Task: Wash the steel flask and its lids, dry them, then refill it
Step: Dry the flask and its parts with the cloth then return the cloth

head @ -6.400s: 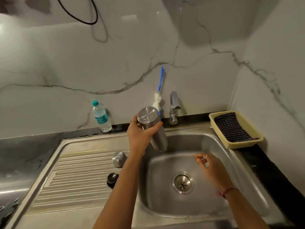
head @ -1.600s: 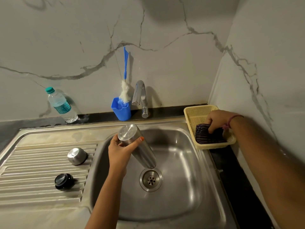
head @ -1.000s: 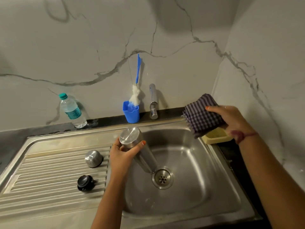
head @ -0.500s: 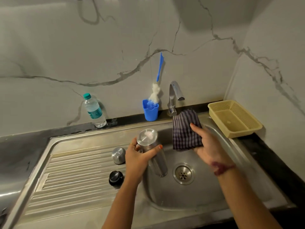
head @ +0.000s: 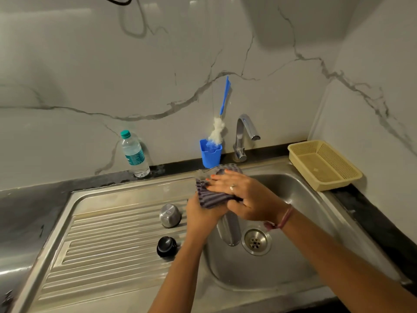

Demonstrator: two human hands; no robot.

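At far left, a plastic water bottle stands against the marble wall. On the ribbed draining board lie a steel lid and, nearer, a black lid. Over the sink, the left hand grips the upturned steel flask. The right hand presses a checked cloth flat-fingered onto its upper end. Far right sits an empty yellow basket.
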